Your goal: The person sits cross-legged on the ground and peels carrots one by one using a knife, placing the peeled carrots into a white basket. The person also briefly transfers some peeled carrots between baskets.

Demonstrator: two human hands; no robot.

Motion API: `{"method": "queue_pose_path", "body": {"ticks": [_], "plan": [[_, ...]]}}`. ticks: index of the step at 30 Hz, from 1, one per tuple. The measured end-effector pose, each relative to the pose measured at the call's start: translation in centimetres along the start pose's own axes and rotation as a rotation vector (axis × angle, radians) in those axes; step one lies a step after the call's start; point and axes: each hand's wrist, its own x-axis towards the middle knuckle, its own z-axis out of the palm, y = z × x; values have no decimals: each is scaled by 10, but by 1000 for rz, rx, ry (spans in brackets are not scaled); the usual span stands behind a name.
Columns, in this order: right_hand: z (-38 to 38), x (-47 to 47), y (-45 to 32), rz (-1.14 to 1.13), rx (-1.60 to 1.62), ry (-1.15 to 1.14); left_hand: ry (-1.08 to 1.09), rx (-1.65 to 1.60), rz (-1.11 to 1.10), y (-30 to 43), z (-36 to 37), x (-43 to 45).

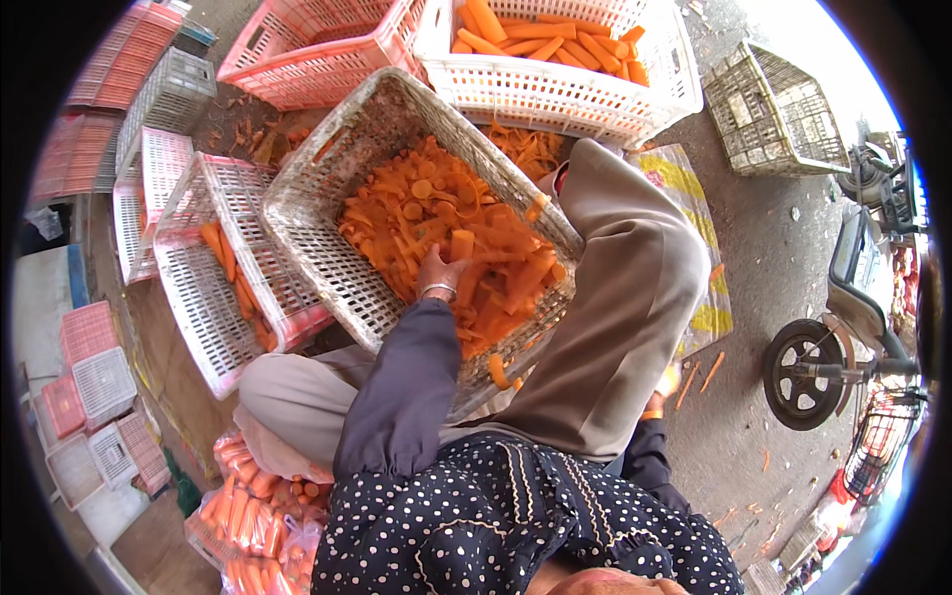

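A grimy white plastic crate sits tilted between my knees, holding a heap of carrot peelings and cut carrot ends. My left hand, with a bracelet at the wrist, is down in the heap, its thumb apart from the fingers. A thick carrot piece lies right at these fingers; whether they grip it is unclear. Some peelings beside the hand look blurred. Low outside my right leg, my right hand is overexposed and partly hidden by the knee. What it holds cannot be made out.
Peeled carrots fill a white crate ahead, beside a pink crate. Another crate with carrots stands left. Bagged carrots lie by my left hip. A weathered crate and a parked two-wheeler stand right.
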Motion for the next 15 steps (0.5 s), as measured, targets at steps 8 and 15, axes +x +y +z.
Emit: {"method": "queue_pose_path", "body": {"ticks": [8,15], "plan": [[42,-172,-202,-550,200,-569,-95,-1161,427,68,-126,-89],[199,-244,-104,337,377,-1078,-395,-1304,585,72,-159,-201]]}}
